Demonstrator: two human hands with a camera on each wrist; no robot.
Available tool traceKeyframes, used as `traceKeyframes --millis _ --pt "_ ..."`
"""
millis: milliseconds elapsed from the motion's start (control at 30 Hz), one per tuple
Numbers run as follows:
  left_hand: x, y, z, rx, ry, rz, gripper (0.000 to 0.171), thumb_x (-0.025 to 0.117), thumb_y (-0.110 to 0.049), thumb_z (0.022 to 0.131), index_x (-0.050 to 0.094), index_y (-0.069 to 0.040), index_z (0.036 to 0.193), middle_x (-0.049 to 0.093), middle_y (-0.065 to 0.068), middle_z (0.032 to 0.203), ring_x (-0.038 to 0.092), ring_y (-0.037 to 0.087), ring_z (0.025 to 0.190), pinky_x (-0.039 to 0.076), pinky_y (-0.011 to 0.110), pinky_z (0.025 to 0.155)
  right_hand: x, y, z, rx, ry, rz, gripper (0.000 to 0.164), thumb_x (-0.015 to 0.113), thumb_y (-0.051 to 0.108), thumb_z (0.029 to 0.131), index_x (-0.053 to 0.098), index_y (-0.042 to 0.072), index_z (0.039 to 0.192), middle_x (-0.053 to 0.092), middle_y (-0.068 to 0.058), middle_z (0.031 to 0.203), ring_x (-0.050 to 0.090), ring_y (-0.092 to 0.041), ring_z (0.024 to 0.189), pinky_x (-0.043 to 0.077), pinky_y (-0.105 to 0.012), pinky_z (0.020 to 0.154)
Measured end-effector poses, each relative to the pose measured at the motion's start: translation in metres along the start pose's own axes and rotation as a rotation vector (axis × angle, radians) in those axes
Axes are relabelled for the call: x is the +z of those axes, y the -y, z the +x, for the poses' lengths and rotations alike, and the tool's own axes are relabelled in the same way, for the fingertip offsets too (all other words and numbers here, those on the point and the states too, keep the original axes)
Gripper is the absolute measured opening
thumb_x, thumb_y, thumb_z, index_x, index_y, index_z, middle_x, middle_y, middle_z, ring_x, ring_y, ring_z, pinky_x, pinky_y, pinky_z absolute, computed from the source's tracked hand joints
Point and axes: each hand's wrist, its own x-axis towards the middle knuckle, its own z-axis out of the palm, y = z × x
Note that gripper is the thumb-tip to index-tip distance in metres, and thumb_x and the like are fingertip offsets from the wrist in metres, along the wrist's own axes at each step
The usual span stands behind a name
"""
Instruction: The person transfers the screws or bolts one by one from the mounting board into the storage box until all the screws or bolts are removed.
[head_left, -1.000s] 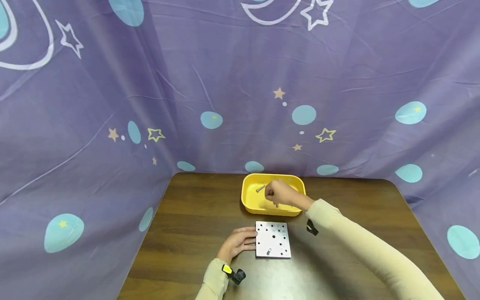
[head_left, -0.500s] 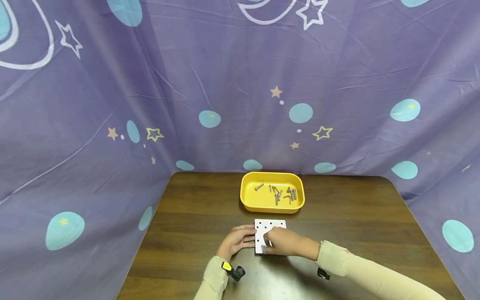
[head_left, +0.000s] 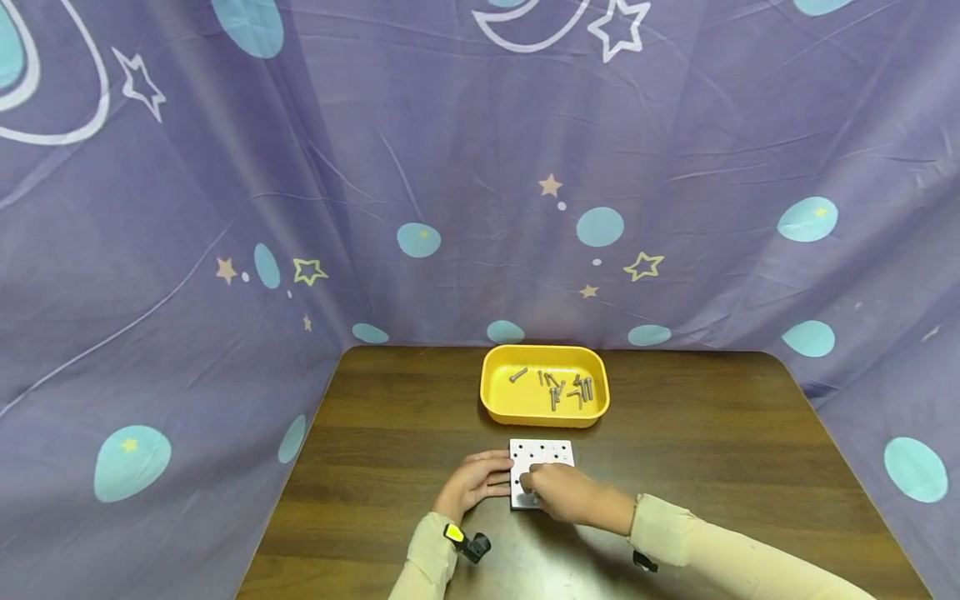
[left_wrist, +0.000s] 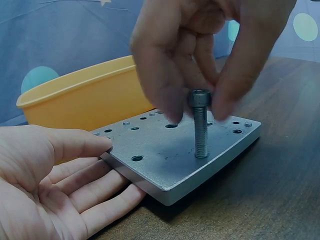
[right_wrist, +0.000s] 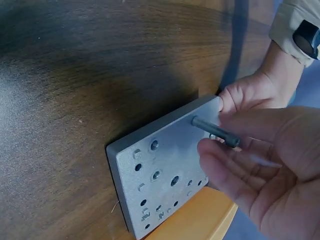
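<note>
A socket-head bolt [left_wrist: 200, 127] stands upright in a hole of the square grey metal plate [left_wrist: 155, 145], close to one edge. My right hand [head_left: 564, 492] reaches over the plate, and its thumb and fingers close around the bolt's head; in the left wrist view these fingertips [left_wrist: 172, 107] are blurred. My left hand [head_left: 474, 481] holds the plate's left edge, one digit on the top corner and the other fingers [left_wrist: 107, 192] against the side. The right hand hides part of the plate in the head view.
A yellow tray [head_left: 501, 408] with several loose bolts [head_left: 553, 398] stands behind the plate on the brown wooden table [head_left: 405, 417]. A purple patterned cloth [head_left: 465, 167] hangs around the table's back and sides. A black strap device [head_left: 468, 546] is on the left wrist.
My right hand has come from above the yellow tray down to the plate, then shifted slightly there. The loose bolts in the tray are uncovered. The left hand stays at the plate's edge.
</note>
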Motion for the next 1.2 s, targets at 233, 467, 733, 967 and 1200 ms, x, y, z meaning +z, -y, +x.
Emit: traceKeyframes --millis 233,467,733,967,1200 --pt "-0.0003 0.001 0.0006 0.001 0.001 -0.004 0.047 0.061 -0.007 0.099 0.048 0.011 0.141 0.07 0.012 0.118 0.069 0.024 0.104 0.061 0.048 0.092 0.0026 0.0045 0.0019 0.025 0.002 -0.062 0.016 0.077 0.004 0.084 0.064 0.01 0.075 0.058 0.002 0.066 0.05 -0.008 0.056 0.044 -0.027 0.049" --pt "0.0004 0.0013 0.0009 -0.005 -0.001 -0.002 0.048 0.061 -0.007 0.099 0.048 0.011 0.141 0.07 0.013 0.119 0.069 0.023 0.103 0.062 0.046 0.091 0.0032 0.0072 -0.0012 0.097 -0.033 -0.108 0.023 0.083 0.014 0.08 0.063 0.011 0.069 0.061 0.0 0.063 0.053 -0.013 0.054 0.046 -0.031 0.048" --pt "-0.0008 0.0 0.0001 -0.002 -0.001 -0.003 0.049 0.061 -0.007 0.099 0.047 0.012 0.142 0.071 0.014 0.118 0.07 0.024 0.101 0.061 0.048 0.093 0.0046 0.0056 -0.0003 0.075 -0.026 -0.092 0.021 0.078 0.005 0.081 0.062 0.011 0.07 0.06 0.001 0.063 0.054 -0.013 0.055 0.047 -0.03 0.049" --pt "-0.0009 0.0008 0.002 -0.013 0.0 -0.009 0.048 0.062 -0.006 0.099 0.048 0.011 0.141 0.072 0.012 0.116 0.07 0.023 0.1 0.061 0.048 0.093 0.0025 0.0075 0.0008 0.103 -0.017 -0.056 0.021 0.08 0.011 0.083 0.062 0.009 0.072 0.063 -0.002 0.065 0.058 -0.016 0.056 0.048 -0.032 0.05" --pt "0.0011 -0.0021 0.0003 -0.015 0.001 -0.007 0.048 0.061 -0.006 0.099 0.047 0.012 0.142 0.072 0.008 0.109 0.069 0.021 0.099 0.061 0.046 0.092 0.0029 0.0086 0.0014 0.075 -0.013 -0.09 0.02 0.081 0.003 0.078 0.063 0.011 0.075 0.059 0.001 0.066 0.052 -0.011 0.055 0.046 -0.027 0.048"
